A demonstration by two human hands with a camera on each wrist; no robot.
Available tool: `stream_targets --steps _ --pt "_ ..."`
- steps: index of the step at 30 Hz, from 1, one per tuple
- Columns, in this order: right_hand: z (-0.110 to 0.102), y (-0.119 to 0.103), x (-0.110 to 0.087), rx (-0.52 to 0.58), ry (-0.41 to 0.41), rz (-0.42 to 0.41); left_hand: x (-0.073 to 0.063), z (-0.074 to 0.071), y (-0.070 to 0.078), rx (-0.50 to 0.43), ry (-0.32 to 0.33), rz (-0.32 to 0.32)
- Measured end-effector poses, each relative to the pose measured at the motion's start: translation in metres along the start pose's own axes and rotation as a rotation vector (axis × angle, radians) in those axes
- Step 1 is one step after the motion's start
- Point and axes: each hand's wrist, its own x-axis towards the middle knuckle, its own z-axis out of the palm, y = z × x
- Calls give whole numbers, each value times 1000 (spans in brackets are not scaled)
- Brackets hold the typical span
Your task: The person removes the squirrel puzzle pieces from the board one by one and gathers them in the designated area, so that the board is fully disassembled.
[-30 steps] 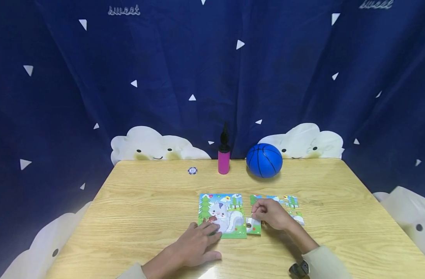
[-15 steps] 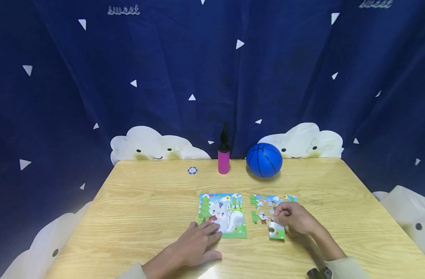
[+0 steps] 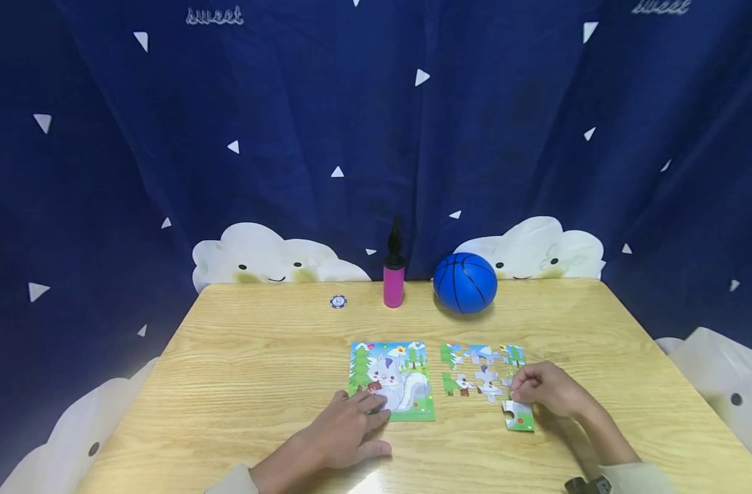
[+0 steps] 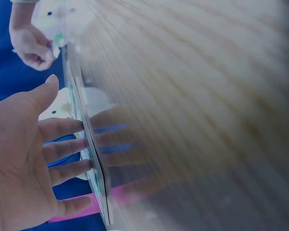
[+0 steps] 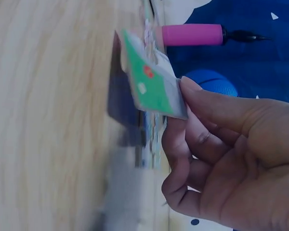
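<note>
My right hand (image 3: 551, 390) pinches a green and white puzzle piece (image 5: 151, 86) between thumb and forefinger. In the right wrist view the piece is tilted above the tabletop, with its shadow below. From the head view it hangs near the lower right of several loose puzzle pieces (image 3: 487, 381), laid out in two rows. My left hand (image 3: 351, 431) rests its fingertips on the lower left of a square squirrel picture board (image 3: 407, 391). The left wrist view has those fingers (image 4: 65, 150) straight and spread, touching the board's face near its edge.
A blue basketball (image 3: 465, 283) stands at the back of the wooden table (image 3: 259, 343). Left of it is a pink hand pump (image 3: 393, 285) with a black nozzle, upright. A blue and white poker chip (image 3: 338, 301) lies further left. Behind the table hangs a dark blue curtain (image 3: 302, 123).
My right hand has moved rightward with the pinched puzzle piece, from beside the picture board to the lower right of the loose pieces. The left hand has stayed on the board.
</note>
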Motion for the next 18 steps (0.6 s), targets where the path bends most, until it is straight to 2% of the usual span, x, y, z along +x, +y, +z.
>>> stream_targets --steps 3,11,18 --pt "-2 5 -3 -11 -2 33 0 -1 0 -6 -8 -5" --pt "-5 14 -12 -121 74 94 -1 -1 1 1 -7 -6" --pt "1 14 -9 -184 168 236 1 1 0 22 11 -3"
